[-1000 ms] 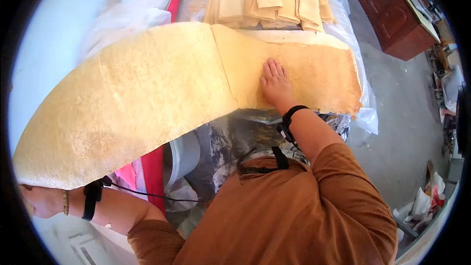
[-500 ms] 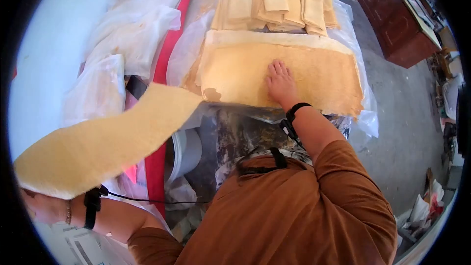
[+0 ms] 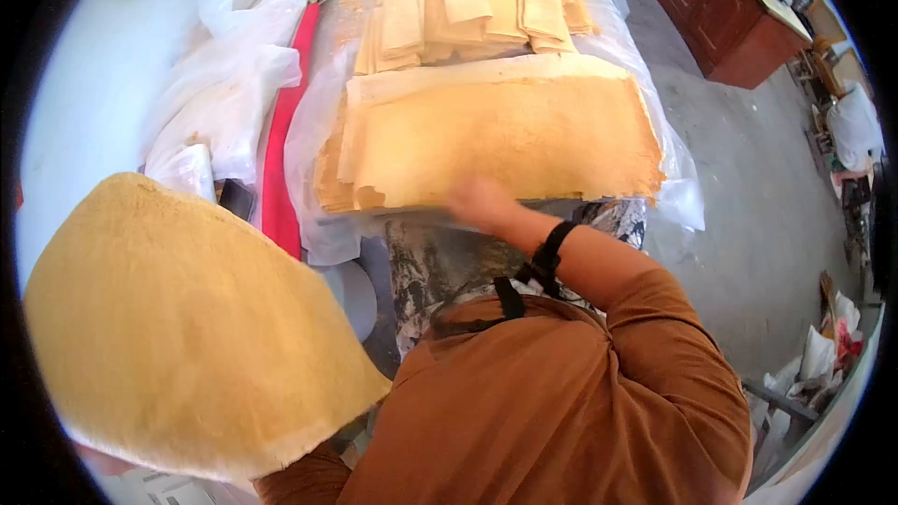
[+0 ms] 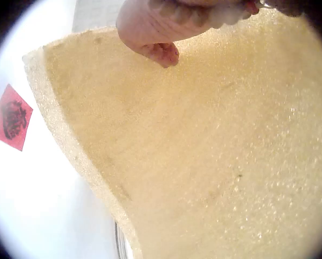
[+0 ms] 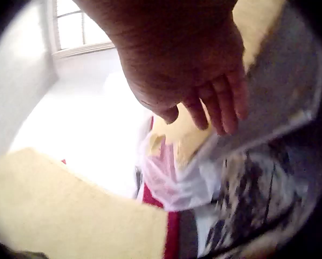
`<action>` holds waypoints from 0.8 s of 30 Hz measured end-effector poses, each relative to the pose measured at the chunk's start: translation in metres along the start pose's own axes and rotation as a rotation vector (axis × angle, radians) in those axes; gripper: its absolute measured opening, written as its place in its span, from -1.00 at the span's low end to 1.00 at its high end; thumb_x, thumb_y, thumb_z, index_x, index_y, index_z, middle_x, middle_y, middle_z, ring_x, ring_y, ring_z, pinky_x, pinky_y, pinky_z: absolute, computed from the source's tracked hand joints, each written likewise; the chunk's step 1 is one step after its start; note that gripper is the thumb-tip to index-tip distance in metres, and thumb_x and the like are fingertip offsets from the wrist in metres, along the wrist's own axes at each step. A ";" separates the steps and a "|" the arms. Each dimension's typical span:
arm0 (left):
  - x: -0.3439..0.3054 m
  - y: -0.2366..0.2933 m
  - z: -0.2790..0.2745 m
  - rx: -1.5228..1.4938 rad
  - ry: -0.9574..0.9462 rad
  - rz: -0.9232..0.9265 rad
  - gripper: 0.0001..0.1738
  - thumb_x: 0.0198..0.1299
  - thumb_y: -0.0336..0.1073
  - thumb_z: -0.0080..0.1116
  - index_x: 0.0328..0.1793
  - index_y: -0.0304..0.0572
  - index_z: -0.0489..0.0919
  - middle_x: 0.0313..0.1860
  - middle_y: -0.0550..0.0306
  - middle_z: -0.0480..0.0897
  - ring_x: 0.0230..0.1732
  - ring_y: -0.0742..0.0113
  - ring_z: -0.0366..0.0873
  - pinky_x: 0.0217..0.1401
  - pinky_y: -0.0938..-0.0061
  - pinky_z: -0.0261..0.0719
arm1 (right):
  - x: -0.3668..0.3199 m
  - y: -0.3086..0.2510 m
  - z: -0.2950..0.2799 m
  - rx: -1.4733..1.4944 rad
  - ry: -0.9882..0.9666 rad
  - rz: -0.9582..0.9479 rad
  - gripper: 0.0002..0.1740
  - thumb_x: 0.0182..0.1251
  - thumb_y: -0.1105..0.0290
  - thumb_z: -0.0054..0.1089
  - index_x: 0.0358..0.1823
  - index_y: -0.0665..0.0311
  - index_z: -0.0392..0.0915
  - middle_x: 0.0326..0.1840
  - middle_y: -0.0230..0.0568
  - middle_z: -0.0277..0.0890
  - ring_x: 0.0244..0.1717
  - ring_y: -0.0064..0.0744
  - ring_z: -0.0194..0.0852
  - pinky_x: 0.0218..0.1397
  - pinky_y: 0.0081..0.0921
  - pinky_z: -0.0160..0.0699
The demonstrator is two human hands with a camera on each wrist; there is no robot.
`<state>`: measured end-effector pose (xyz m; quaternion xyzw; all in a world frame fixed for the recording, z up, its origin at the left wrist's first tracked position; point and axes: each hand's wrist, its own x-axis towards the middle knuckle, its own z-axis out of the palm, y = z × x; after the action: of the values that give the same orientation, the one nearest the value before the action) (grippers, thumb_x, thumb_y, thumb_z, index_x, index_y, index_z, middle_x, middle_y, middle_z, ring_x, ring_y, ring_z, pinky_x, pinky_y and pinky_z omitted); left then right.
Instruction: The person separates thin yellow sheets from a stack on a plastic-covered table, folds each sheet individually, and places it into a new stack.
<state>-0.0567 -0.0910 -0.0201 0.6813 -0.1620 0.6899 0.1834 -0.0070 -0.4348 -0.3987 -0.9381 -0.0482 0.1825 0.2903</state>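
Note:
A large tan, flexible sheet (image 3: 187, 327) hangs at the left in the head view, curving down from its raised top. My left hand (image 4: 169, 21) grips its edge, thumb (image 4: 163, 54) over the surface; in the head view the sheet mostly hides this hand. My right hand (image 3: 482, 204), blurred, is at the front edge of a stack of similar sheets (image 3: 505, 136). In the right wrist view the right hand (image 5: 188, 75) has loosely extended fingers and holds nothing; the hanging sheet (image 5: 69, 210) is below left, apart from it.
Folded tan pieces (image 3: 468, 14) lie behind the stack on a plastic-covered table. A red strip (image 3: 285, 131) and crumpled plastic (image 3: 224, 112) run along its left side. A pale bucket (image 3: 354, 297) stands below, partly covered by the sheet. A brown cabinet (image 3: 716, 23) stands back right.
The held sheet has come off the stack and swung left toward the body, its free end now hanging near the left sleeve. My right hand has lifted from the stack and moved left and nearer.

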 end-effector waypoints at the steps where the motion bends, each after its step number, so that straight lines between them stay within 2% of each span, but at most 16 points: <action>1: -0.008 0.014 0.003 -0.104 -0.057 -0.001 -0.61 0.42 -0.10 0.07 0.04 -0.31 0.65 -0.09 0.10 0.73 -0.20 0.37 0.66 -0.11 0.43 0.62 | -0.009 0.001 0.018 0.380 -0.222 0.013 -0.31 0.46 -0.19 -0.13 0.12 0.34 0.58 0.12 -0.04 0.61 0.10 -0.08 0.61 0.04 -0.05 0.62; 2: -0.015 0.030 0.009 -0.221 -0.131 -0.001 -0.61 0.42 -0.10 0.07 0.05 -0.31 0.65 -0.08 0.10 0.73 -0.19 0.36 0.66 -0.10 0.43 0.61 | -0.019 0.004 0.042 0.769 -0.438 0.024 -0.16 0.44 -0.34 -0.19 0.19 0.37 0.53 0.13 0.01 0.60 0.09 -0.10 0.61 0.05 -0.06 0.62; 4: -0.036 0.067 0.018 -0.479 -0.324 -0.002 -0.61 0.42 -0.11 0.06 0.06 -0.32 0.64 -0.07 0.09 0.72 -0.17 0.35 0.65 -0.08 0.43 0.61 | -0.027 0.008 0.070 1.025 -0.676 0.066 0.03 0.36 -0.50 -0.32 0.37 0.38 0.37 0.13 0.08 0.58 0.10 -0.11 0.59 0.14 -0.11 0.60; 7: -0.061 0.121 0.034 -0.806 -0.650 -0.006 -0.61 0.43 -0.12 0.06 0.07 -0.32 0.63 -0.04 0.07 0.71 -0.15 0.33 0.65 -0.04 0.42 0.60 | -0.047 0.004 0.062 1.195 -0.703 0.064 0.08 0.35 -0.50 -0.30 0.47 0.41 0.22 0.18 0.15 0.54 0.15 -0.05 0.55 0.22 -0.11 0.55; 8: -0.070 0.138 0.039 -0.886 -0.743 -0.007 -0.61 0.43 -0.12 0.05 0.08 -0.33 0.63 -0.03 0.07 0.71 -0.14 0.32 0.64 -0.03 0.42 0.60 | -0.050 0.005 0.062 1.267 -0.728 0.041 0.15 0.30 -0.56 -0.31 0.50 0.41 0.17 0.31 0.19 0.43 0.29 0.01 0.44 0.32 -0.09 0.45; 12: -0.095 0.193 0.054 -1.112 -0.966 -0.003 -0.61 0.43 -0.13 0.05 0.10 -0.33 0.61 0.00 0.05 0.69 -0.10 0.30 0.63 0.02 0.42 0.59 | -0.055 0.013 0.055 1.361 -0.707 -0.031 0.25 0.23 -0.63 -0.37 0.55 0.40 0.06 0.45 0.25 0.25 0.41 0.06 0.28 0.42 -0.05 0.30; 14: -0.102 0.209 0.057 -1.160 -1.015 -0.004 -0.61 0.43 -0.14 0.04 0.11 -0.34 0.61 0.01 0.05 0.68 -0.08 0.29 0.63 0.04 0.41 0.58 | -0.060 0.016 0.053 1.395 -0.692 -0.026 0.28 0.20 -0.66 -0.39 0.57 0.39 0.01 0.49 0.26 0.18 0.47 0.06 0.21 0.46 -0.04 0.23; 17: -0.103 0.223 0.056 -1.203 -1.035 -0.015 -0.61 0.43 -0.15 0.03 0.12 -0.34 0.60 0.04 0.03 0.67 -0.05 0.27 0.62 0.08 0.41 0.57 | -0.066 0.021 0.047 1.485 -0.729 -0.066 0.22 0.26 -0.61 -0.50 0.59 0.35 -0.07 0.57 0.19 0.08 0.58 0.13 -0.01 0.56 0.00 0.07; 20: -0.094 0.227 0.055 -1.216 -1.007 -0.048 -0.61 0.44 -0.16 0.03 0.14 -0.35 0.59 0.06 0.02 0.66 -0.03 0.25 0.61 0.11 0.40 0.56 | -0.071 0.029 0.048 1.753 -0.735 -0.260 0.15 0.28 -0.54 -0.22 0.52 0.38 0.11 0.51 0.06 0.24 0.52 -0.08 0.16 0.48 0.00 0.18; 24: -0.066 0.209 0.053 -1.197 -0.785 -0.186 -0.61 0.44 -0.17 0.02 0.15 -0.36 0.57 0.09 0.00 0.65 0.01 0.23 0.60 0.16 0.39 0.55 | -0.100 0.017 0.023 1.951 -0.318 -0.294 -0.19 0.40 -0.07 0.14 0.45 0.38 0.23 0.43 -0.06 0.37 0.42 -0.21 0.32 0.45 -0.07 0.27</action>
<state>-0.1092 -0.3024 -0.0799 0.6727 -0.5075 0.1685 0.5113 -0.1088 -0.4564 -0.3941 -0.2388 -0.0311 0.2281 0.9434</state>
